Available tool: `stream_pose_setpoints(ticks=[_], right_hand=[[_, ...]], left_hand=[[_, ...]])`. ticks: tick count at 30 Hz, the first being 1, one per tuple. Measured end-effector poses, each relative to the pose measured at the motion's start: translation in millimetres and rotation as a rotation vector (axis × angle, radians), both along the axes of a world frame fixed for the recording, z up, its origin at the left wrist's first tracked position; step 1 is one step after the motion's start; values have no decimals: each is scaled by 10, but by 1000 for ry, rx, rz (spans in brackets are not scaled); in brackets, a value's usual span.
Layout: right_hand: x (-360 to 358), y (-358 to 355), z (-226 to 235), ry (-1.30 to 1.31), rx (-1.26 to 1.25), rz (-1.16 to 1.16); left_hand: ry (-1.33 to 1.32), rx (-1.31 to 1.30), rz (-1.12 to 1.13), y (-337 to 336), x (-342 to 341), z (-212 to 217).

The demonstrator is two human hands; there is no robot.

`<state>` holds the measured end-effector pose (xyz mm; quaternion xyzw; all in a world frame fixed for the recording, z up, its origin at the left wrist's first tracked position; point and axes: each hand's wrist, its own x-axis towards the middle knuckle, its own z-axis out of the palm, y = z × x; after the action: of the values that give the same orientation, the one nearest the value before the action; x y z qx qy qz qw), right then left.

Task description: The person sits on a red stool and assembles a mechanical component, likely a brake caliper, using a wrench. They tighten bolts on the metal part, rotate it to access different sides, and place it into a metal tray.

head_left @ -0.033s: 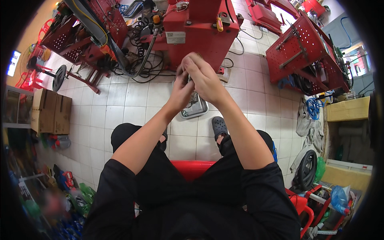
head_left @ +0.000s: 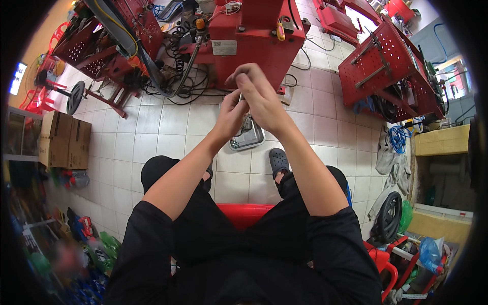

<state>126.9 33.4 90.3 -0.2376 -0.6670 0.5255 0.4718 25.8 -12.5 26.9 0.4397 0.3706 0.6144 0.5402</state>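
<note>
Tray lay below half-curled right hand and left hand, its closure hidden; I couldn't tell what either held.

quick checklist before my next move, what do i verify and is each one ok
1. Hands together: ok; left hand and right hand meet in front of you.
2. Grip on anything between them: cannot tell; the fingers hide it.
3. Full view of the tray: not ok; your hands cover part of it.
4. Screwdriver in sight: ok; the screwdriver is at the red machine, in neither hand.
5. Floor free of cables: not ok; cables lie loose near the machine and might snag.
</note>
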Motion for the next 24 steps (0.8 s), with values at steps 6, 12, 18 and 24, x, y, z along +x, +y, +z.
stream_pose_setpoints(ticks=[6, 12, 18, 24], right_hand=[[407, 197, -579, -764, 74, -66], [52, -136, -1012, -600, 42, 36], [84, -114, -1006, -690, 58, 25], [188, -100, -986, -443, 117, 153]], left_hand=[[13, 15, 38, 178, -144, -20], [-122, -7, -109, 166, -236, -56], [-73, 67, 34, 77, -69, 420], [50, 121, 54, 45, 124, 560]])
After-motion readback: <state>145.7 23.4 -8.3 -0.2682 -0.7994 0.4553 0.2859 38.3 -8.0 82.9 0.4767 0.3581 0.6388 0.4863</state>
